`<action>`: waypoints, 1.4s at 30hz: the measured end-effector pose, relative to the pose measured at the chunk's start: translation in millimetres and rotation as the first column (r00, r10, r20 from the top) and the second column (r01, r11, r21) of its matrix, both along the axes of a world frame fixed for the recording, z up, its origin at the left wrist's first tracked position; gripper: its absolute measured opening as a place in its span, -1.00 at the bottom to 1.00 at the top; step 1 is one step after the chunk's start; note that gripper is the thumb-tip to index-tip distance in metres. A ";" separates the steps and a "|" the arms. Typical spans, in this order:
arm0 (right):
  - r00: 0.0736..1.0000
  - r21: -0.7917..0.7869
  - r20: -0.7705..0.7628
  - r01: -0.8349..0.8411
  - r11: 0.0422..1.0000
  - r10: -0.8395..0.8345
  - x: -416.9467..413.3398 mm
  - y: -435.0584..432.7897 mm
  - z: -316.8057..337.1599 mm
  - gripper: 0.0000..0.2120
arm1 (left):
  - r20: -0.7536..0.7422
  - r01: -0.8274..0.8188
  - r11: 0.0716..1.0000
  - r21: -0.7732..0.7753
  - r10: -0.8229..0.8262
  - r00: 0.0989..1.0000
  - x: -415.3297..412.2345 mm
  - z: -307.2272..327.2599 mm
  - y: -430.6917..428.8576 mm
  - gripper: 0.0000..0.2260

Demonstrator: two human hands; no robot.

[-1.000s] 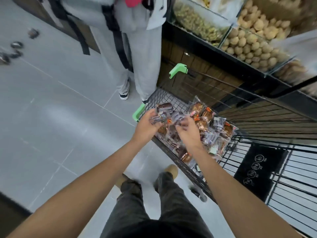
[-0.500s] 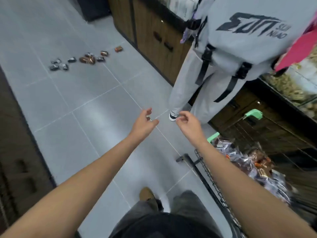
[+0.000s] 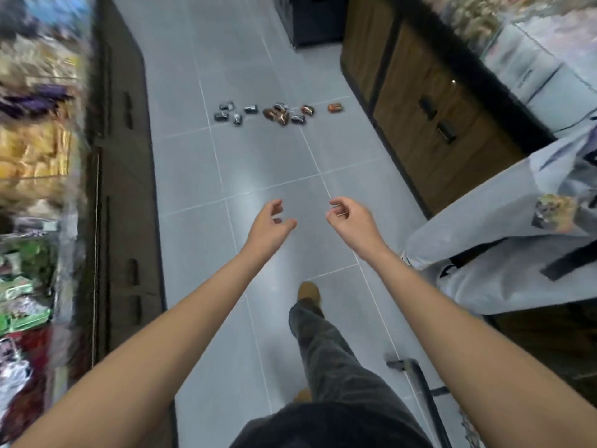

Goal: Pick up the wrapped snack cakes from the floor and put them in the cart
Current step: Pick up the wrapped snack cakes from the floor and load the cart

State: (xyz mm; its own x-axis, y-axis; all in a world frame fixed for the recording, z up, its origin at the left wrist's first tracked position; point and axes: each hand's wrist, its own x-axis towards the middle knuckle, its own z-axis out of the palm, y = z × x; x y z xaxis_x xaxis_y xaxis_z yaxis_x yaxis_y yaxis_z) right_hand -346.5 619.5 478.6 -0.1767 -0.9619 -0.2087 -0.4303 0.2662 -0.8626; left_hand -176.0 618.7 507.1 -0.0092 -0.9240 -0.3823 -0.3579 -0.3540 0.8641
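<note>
From the head camera, looking down a shop aisle, both bare forearms reach forward over the grey tiled floor [image 3: 258,163]. The left hand [image 3: 269,223] hangs in the air with its fingers loosely curled and its thumb out to the side, holding nothing. The right hand [image 3: 350,218] is beside it and apart from it, with its fingers also loosely bent inward and nothing between them. The wrapped snack cakes [image 3: 277,113] lie scattered in a loose row on the floor, well ahead of both hands. The darker, silvery-wrapped ones are towards the left and the brown and orange ones towards the right. One orange cake [image 3: 335,107] sits a little apart at the right end, near the wooden cabinets [image 3: 429,101]. Only a piece of the cart [image 3: 423,386] shows, a dark frame at the lower right beside the right forearm. Its basket is out of view. Below the hands, a dark trouser leg [image 3: 329,350] and a tan shoe [image 3: 308,291] step forward on the tiles. Another person in pale grey clothing [image 3: 500,253] stands at the right. Blurred shelves of packaged goods [image 3: 32,156] run along the left.
</note>
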 end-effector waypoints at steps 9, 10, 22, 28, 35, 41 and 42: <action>0.990 0.036 0.069 -0.124 0.992 0.121 44.2 -197.0 1.0 -0.72 | 0.050 -0.149 0.989 0.001 0.149 0.988 46.2 13.9 -173.2 -0.56; 0.987 0.040 0.071 -0.147 0.988 0.143 48.9 -217.2 3.2 -0.72 | 0.049 -0.167 0.986 -0.005 0.167 0.985 50.0 15.7 -191.3 -0.57; 0.924 0.053 0.063 -0.380 0.924 0.376 111.4 -415.1 14.2 -0.79 | 0.010 -0.350 0.937 0.004 0.350 0.937 105.1 3.3 -355.0 -0.65; 0.917 0.090 0.023 -0.398 0.913 0.398 141.3 -533.9 -4.1 -0.78 | -0.026 -0.336 0.942 0.002 0.336 0.941 134.2 -21.5 -481.4 -0.63; 0.944 0.163 -0.009 -0.325 0.932 0.330 166.3 -675.1 -10.2 -0.76 | -0.016 -0.216 0.976 0.031 0.216 0.976 157.3 -23.0 -641.9 -0.54; 0.970 0.177 -0.014 -0.237 0.955 0.244 172.1 -764.9 -12.7 -0.73 | 0.048 -0.168 0.984 0.052 0.166 0.985 165.7 -23.2 -753.8 -0.48; 0.975 0.178 -0.018 -0.217 0.960 0.223 171.6 -779.9 -14.2 -0.73 | 0.054 -0.156 0.986 0.057 0.153 0.987 165.4 -26.4 -770.6 -0.48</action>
